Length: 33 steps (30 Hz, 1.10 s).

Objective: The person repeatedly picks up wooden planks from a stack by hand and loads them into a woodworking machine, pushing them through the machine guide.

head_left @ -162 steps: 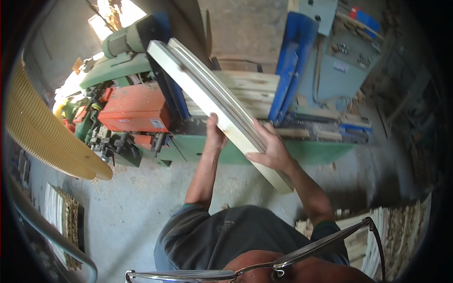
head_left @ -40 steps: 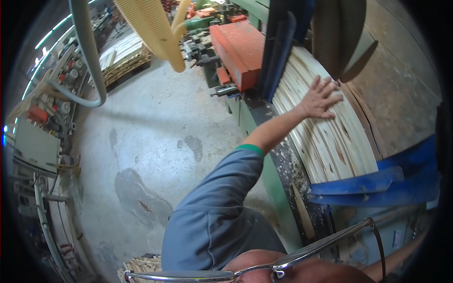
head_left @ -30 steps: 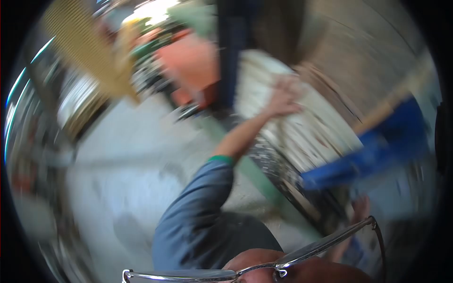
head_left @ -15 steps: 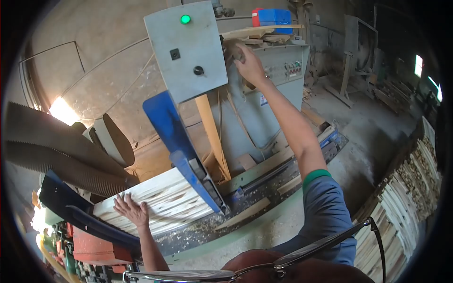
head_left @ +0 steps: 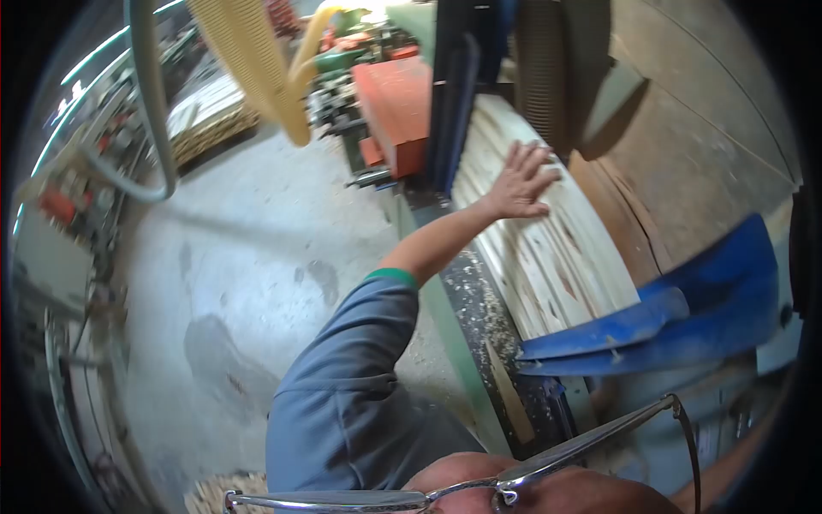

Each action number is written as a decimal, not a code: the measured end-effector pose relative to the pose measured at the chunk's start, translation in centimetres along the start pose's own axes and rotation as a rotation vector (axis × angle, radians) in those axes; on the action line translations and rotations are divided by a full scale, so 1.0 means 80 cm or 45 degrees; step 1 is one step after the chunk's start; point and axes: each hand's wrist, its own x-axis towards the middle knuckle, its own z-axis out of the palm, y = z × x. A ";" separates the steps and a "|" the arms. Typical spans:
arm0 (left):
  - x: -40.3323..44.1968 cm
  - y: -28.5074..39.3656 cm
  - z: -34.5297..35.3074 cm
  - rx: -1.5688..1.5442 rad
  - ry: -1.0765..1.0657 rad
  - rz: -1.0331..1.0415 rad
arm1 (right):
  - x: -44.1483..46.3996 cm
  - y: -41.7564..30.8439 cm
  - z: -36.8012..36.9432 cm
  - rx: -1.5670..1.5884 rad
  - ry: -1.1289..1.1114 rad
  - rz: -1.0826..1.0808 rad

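My left hand (head_left: 522, 182) lies open on a row of pale wooden strips (head_left: 561, 265), its fingers spread. The strips sit side by side on the dark machine bed (head_left: 476, 295), which is sprinkled with wood chips. A blue guard (head_left: 711, 300) crosses the near end of the strips, and a dark blue upright part (head_left: 454, 103) stands by the far end. Part of my right forearm (head_left: 728, 467) shows at the lower right edge, while the hand itself is out of frame. A thin loose piece of wood (head_left: 509, 394) rests on the bed below the guard.
An orange machine housing (head_left: 398, 103) stands beyond the bed. A ribbed dark hose (head_left: 541, 77) runs beside the strips, and a yellow hose (head_left: 257, 68) hangs at the upper left. More machinery lines the left, with stacked wood (head_left: 214, 128) behind.
My view has swung left, away from the control box with the green light. The right hand, raised beside that box earlier, has left the frame. The left hand still rests on the strips.
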 end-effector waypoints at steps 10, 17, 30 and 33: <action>-0.001 0.004 0.002 -0.002 0.011 0.007 | -0.018 -0.009 -0.042 -0.182 -0.021 0.006; -0.003 0.002 -0.001 0.070 -0.005 0.008 | -0.011 -0.075 -0.091 -0.302 0.093 -0.210; -0.003 0.006 0.006 0.069 0.068 0.007 | -0.467 -0.058 -0.048 -0.013 0.019 0.276; -0.002 0.008 0.003 0.049 0.046 0.001 | -0.722 -0.046 0.015 0.138 -0.349 0.793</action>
